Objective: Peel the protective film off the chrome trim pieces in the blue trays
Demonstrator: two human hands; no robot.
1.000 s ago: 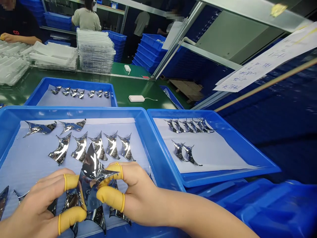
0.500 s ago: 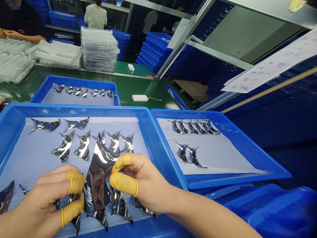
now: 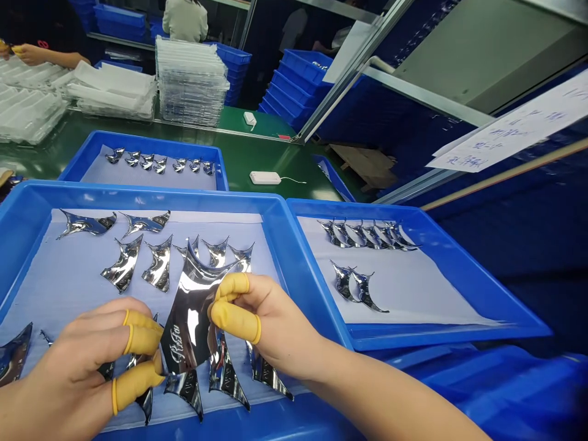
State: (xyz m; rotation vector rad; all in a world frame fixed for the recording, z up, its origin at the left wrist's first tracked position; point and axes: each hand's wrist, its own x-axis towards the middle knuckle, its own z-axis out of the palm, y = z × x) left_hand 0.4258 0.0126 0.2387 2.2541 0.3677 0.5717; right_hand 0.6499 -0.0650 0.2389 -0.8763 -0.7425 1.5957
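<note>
A curved, mirror-bright chrome piece (image 3: pixel 195 315) with pointed corners and script lettering is held up over the near blue tray (image 3: pixel 275 245). My left hand (image 3: pixel 105 352), in yellow finger cots, pinches its lower left corner. On its right edge, my right hand (image 3: pixel 257 324) grips it between a yellow-covered thumb and forefinger. Below and behind it, similar shiny pieces lie in rows on the tray's white liner, among them one chrome piece (image 3: pixel 123 263) at the left and another (image 3: pixel 228 376) under my right hand. The held piece partly covers some of them.
A second blue tray (image 3: pixel 441 269) on the right holds more chrome pieces. Behind stands a smaller tray (image 3: pixel 223 174) with small shiny parts. A white device (image 3: pixel 265 177) with a cord lies on the green table. Stacked clear trays (image 3: pixel 190 82) rise behind; a co-worker's hand (image 3: pixel 32 55) is far left.
The chrome piece has tilted slightly in my hands, and its lettering shows more plainly. The whole view has shifted a little, with the trays now slightly further right.
</note>
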